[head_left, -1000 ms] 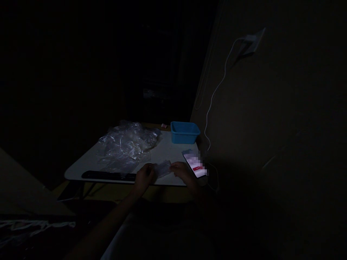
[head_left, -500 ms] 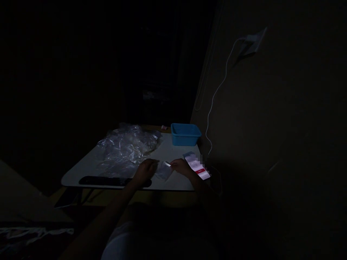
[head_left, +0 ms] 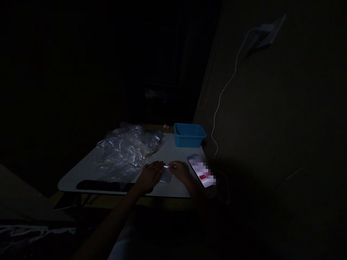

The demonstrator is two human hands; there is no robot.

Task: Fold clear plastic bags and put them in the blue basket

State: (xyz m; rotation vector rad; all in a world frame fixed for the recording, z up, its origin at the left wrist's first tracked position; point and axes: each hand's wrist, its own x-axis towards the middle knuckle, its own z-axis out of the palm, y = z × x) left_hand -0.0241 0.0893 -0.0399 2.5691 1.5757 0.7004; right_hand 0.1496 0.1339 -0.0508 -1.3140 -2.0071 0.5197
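A small clear plastic bag (head_left: 166, 177) lies on the white table (head_left: 159, 189) between my hands. My left hand (head_left: 150, 176) rests palm down over the bag's left side, its fingers stretched out flat. The fingertips of my right hand (head_left: 179, 171) pinch the bag's upper right edge, where a bright strip shines. Beyond my left hand spreads a large heap of crumpled clear plastic bags (head_left: 127, 148). Dim light hides fine detail of the fingers.
A blue plastic basin (head_left: 189, 136) stands at the table's far right corner. To the right of my right hand lies a lit phone (head_left: 199, 169). A dark slot (head_left: 101, 185) runs along the front edge. A white cable (head_left: 221, 94) hangs down the wall.
My left hand has gone from gripping the bag's left side to lying flat on it. The bag has come down onto the table. My right hand still pinches its edge.
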